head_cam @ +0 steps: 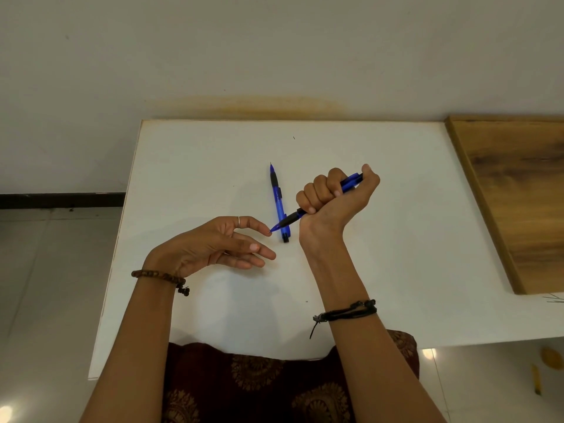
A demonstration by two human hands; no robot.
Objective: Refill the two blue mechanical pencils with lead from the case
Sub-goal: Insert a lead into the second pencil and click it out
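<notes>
One blue mechanical pencil [277,198] lies on the white table [396,224], tip pointing away from me. My right hand [332,196] grips the second blue pencil [290,220] in a fist, thumb on its rear button, tip slanting down to the left. My left hand [225,245] hovers palm up beside it, fingers relaxed, the forefinger's tip touching the pencil's point. I cannot see any lead between them. No lead case is in view.
A wooden board [512,193] lies along the table's right side. The wall stands just behind the table's far edge. My lap in patterned dark cloth [259,383] is at the near edge. Tiled floor lies to the left.
</notes>
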